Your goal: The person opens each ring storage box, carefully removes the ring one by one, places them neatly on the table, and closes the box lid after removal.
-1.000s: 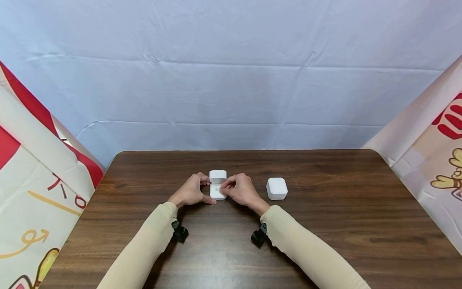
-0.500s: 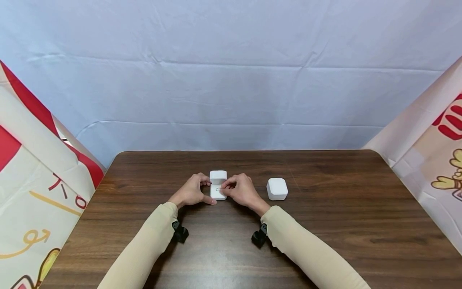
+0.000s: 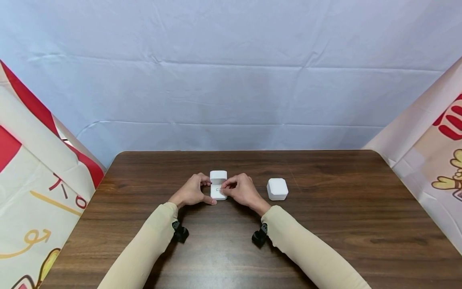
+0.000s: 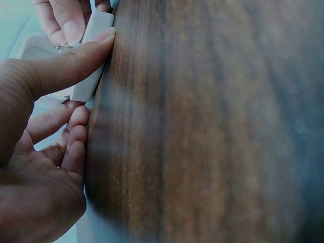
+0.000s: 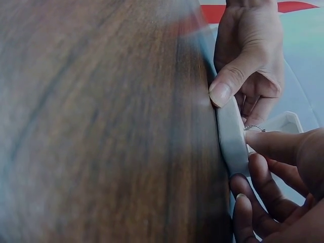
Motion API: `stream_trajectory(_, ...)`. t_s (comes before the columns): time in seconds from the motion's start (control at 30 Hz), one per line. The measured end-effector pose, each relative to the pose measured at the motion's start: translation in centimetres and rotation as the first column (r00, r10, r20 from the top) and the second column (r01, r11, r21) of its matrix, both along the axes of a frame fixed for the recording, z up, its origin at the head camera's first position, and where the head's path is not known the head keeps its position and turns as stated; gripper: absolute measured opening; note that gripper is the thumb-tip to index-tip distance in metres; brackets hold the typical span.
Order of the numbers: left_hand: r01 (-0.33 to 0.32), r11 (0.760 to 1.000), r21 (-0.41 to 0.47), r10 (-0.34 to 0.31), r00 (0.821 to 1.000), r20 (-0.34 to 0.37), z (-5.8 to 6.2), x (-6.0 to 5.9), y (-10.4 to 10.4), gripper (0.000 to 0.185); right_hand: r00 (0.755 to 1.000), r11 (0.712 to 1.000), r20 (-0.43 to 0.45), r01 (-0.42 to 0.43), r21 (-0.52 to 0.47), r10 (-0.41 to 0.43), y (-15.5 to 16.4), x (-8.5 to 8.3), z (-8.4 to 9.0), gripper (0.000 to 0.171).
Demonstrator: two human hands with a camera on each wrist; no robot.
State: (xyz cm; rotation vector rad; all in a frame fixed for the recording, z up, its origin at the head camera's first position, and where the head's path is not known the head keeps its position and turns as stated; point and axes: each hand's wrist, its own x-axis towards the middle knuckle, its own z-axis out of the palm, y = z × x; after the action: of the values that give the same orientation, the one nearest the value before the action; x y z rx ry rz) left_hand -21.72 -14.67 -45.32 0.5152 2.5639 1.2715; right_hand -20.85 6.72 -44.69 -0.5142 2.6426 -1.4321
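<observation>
Hands meet at table centre: left hand (image 3: 190, 192) steadies the open ring box (image 3: 218, 185) from nine o'clock, right hand (image 3: 241, 189) pinches its ring (image 3: 218, 189) from three o'clock, nearer.

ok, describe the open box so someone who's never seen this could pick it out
On the dark wooden table, look near the middle, where the left hand and right hand meet. The open white box sits between them, its lid standing upright behind the base. The closed white box, alone to its right, has its lid down and no hand on it.
</observation>
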Motion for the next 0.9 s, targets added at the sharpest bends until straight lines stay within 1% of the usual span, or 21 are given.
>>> stream_trajectory(0.23,0.0,1.0,-0.001,0.0,1.0,0.004,-0.05,-0.05,0.0,0.051,0.999,1.0,0.03,0.011,0.001,-0.011,0.01,-0.09,-0.06,0.004)
stream_trajectory(0.67,-0.011,1.0,-0.012,0.012,1.0,0.008,-0.1,-0.06,0.05,0.05,1.0,1.0,0.023,0.01,-0.007,-0.01,0.07,-0.12,-0.16,0.005)
stream_trajectory(0.9,-0.013,1.0,-0.022,0.014,1.0,0.017,0.08,-0.03,0.03,0.052,0.999,1.0,0.026,0.027,-0.012,-0.027,-0.04,-0.12,-0.07,0.004)
